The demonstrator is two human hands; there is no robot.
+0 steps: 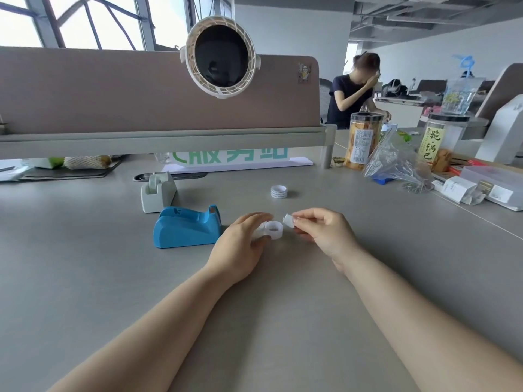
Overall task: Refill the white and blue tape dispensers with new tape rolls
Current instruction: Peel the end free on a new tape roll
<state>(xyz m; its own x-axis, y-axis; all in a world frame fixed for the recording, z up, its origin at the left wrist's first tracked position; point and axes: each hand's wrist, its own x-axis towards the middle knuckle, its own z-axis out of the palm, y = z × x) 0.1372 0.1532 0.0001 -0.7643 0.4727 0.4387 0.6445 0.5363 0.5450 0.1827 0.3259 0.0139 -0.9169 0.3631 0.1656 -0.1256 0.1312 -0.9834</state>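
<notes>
My left hand [240,246] holds a clear tape roll [272,229] just above the grey desk. My right hand [322,230] pinches a small white plastic core piece [289,220] right beside that roll. The blue tape dispenser [187,226] stands to the left of my left hand, its cutter end facing right. Behind the blue one is the white tape dispenser [158,191], with a roll seated in it. A second tape roll with a white printed core [279,191] lies flat further back on the desk.
A desk divider [113,89] with a round fan [221,55] crosses the back. At the right stand snack jars [363,140], a crumpled plastic bag [399,162] and small boxes [464,190]. A person in a dark shirt [352,91] sits beyond the divider.
</notes>
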